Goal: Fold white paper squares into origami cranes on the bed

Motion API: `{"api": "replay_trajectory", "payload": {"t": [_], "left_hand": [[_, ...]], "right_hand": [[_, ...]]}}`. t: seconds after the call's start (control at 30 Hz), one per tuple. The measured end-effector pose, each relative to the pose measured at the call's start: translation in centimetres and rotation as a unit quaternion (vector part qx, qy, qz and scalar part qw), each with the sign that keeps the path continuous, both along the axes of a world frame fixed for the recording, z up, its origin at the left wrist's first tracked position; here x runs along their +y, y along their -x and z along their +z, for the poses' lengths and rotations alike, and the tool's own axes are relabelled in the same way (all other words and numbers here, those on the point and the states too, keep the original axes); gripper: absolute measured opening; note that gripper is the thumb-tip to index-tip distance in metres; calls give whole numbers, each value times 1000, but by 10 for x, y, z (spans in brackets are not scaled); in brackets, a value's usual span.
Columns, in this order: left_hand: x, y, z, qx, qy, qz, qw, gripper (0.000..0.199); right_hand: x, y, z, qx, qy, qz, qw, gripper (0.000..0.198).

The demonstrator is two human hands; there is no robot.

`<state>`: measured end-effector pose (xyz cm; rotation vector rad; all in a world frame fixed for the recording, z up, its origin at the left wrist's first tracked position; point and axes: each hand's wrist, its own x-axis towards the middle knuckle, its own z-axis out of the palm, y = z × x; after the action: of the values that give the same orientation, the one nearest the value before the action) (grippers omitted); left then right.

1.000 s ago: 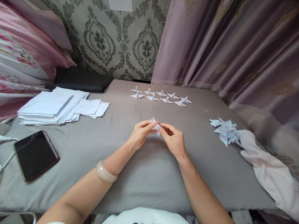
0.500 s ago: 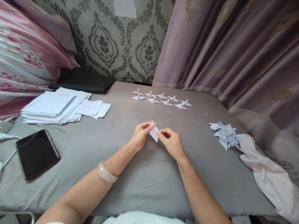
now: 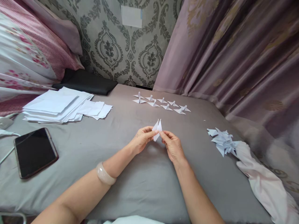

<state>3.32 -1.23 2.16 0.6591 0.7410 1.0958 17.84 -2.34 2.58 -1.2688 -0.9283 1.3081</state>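
A small white folded paper piece [image 3: 157,127] is held up over the middle of the grey-covered table [image 3: 130,183]. Two narrow points stick up at its top, and a pointed part hangs below the fingers. My left hand [image 3: 144,138] pinches it from the left, thumb across the front. From the right, my right hand [image 3: 172,144] pinches it between thumb and fingers. Beyond my hands, several white origami cranes [image 3: 153,104] stand in two rows with wings spread. A heap of folded paper pieces [image 3: 223,140] lies to the right.
At the left lie stacked white paper sheets [image 3: 51,102] and smaller paper squares [image 3: 94,109]. A dark-screened tablet [image 3: 35,152] rests nearer me, beside a white cable. Behind the paper is a black folded item [image 3: 86,81]. A pale cloth [image 3: 263,177] covers the right edge, under purple curtains [image 3: 224,46].
The folded paper has been turned so its two points stand upright and apart. My hands have shifted slightly right and closer together around it. The camera view has tilted a little upward.
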Motion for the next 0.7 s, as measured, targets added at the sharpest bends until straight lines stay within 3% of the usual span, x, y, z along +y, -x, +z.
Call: {"api": "replay_trajectory", "payload": {"t": [0.1,0.23,0.37,0.53,0.7], "left_hand": [[0,2,-2,18,12,17,1000,29],[1,4,-1,112,-8,48,993,30],[0,3,0,155,-92,71,981,32],[-5,1,-5,222,-210,101,947,25],[-7,2,-7,277,-254,97,922,23]], "right_hand": [[0,3,-2,-5,-6,-15,1000,29],[2,4,-6,-56,-40,-26,997,28],[4,1,-11,-134,-89,3,987,27],[4,-9,-4,-234,-215,22,948,39],[2,-12,7,-267,-280,21,922,14]]}}
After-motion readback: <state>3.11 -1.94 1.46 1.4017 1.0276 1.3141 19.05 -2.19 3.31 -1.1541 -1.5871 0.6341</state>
